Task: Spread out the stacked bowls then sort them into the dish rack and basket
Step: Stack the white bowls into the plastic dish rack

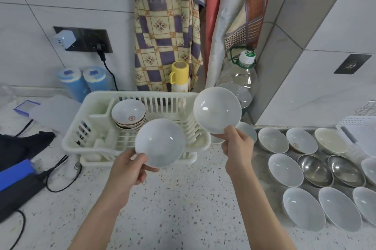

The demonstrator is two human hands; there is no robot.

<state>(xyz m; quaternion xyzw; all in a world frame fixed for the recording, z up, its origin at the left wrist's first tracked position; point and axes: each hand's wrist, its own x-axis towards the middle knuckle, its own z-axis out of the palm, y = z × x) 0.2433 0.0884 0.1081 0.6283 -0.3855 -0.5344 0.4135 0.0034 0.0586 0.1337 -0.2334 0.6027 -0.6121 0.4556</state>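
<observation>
My left hand (128,168) pinches the near rim of a white bowl (160,144), held tilted above the front edge of the cream dish rack (81,140). My right hand (237,144) grips the lower rim of a second white bowl (216,109), raised over the rack's right end. A stack of red-marked bowls (129,115) sits inside the rack. Several white bowls (284,169) and two steel bowls (315,170) lie spread on the counter at the right.
A yellow-capped flask (179,76) and a clear water bottle (243,73) stand behind the rack. Two blue canisters (85,82), a black cable (61,170) and dark items lie at the left. A white basket (360,127) sits far right. Speckled countertop (183,199) fills the front.
</observation>
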